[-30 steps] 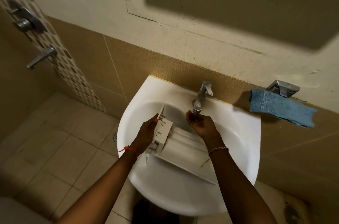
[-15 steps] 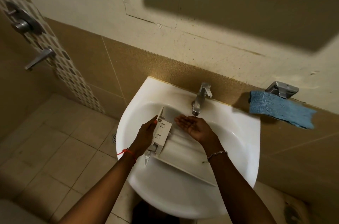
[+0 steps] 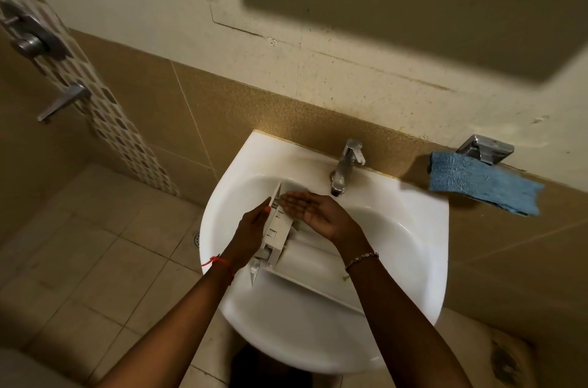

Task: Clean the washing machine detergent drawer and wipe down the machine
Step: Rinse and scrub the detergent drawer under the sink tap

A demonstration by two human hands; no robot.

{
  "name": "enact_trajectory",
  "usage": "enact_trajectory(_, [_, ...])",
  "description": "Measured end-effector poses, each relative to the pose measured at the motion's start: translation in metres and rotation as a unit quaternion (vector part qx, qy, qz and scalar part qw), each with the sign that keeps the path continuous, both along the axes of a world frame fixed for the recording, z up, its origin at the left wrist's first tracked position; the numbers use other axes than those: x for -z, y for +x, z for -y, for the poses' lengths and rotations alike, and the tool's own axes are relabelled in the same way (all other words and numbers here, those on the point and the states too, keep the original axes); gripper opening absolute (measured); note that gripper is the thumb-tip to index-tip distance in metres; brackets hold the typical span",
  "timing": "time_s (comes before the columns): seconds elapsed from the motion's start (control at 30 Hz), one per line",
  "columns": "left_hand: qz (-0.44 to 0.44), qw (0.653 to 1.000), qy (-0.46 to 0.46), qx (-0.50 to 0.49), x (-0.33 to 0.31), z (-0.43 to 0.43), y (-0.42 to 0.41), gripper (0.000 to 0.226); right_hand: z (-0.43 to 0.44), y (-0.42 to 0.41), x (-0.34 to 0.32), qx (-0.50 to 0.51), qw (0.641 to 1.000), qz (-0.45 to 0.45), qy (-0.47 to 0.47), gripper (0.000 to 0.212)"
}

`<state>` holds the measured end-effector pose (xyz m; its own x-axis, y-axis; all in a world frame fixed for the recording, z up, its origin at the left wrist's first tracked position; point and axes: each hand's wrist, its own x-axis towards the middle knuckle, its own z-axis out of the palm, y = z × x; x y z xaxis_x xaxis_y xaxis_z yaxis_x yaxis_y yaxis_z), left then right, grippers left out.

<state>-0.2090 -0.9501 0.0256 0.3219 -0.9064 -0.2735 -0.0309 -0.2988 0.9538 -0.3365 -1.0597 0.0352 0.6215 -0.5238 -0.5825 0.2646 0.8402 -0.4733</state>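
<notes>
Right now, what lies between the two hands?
Only the drawer, its upright end. The left hand grips it; the right hand is open, palm up. This shows in the head view.

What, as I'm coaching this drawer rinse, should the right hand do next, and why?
Probably lower the right hand onto the drawer and rub its compartments: the left hand grips the drawer on edge in the sink, and the right palm lies open over it, near the tap.

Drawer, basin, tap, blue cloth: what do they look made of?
Drawer: likely moulded plastic, matt off-white, with thin walls and square slots.
Basin: probably glazed ceramic, smooth glossy white with soft highlights.
Tap: metal, chrome-like finish, dulled and spotted.
Blue cloth: looks like microfibre or terry, with a nubby texture and limp edges.
</notes>
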Motion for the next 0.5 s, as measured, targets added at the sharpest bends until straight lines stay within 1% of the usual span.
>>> enact_trajectory(0.17, [-0.001,1.000,0.002,-0.005,-0.006,-0.001,-0.001,0.026,0.002,-0.007,0.000,0.040,0.999,-0.020,0.019,0.026])
enact_trajectory(0.27, [0.005,1.000,0.007,0.003,-0.003,-0.001,0.001,0.027,0.002,-0.020,0.005,0.114,0.990,-0.011,0.078,0.026])
enact_trajectory(0.37, [0.008,1.000,0.006,0.001,0.001,0.000,0.002,0.027,0.007,-0.031,0.006,0.180,0.979,0.008,0.092,0.026])
enact_trajectory(0.43, [0.003,1.000,0.005,0.001,0.000,0.000,0.002,0.027,0.009,-0.032,0.004,0.191,0.978,0.007,0.084,0.025])
enact_trajectory(0.5, [-0.015,1.000,0.012,-0.001,-0.003,0.000,0.001,0.027,0.006,-0.030,-0.002,0.181,0.980,0.002,0.086,0.024])
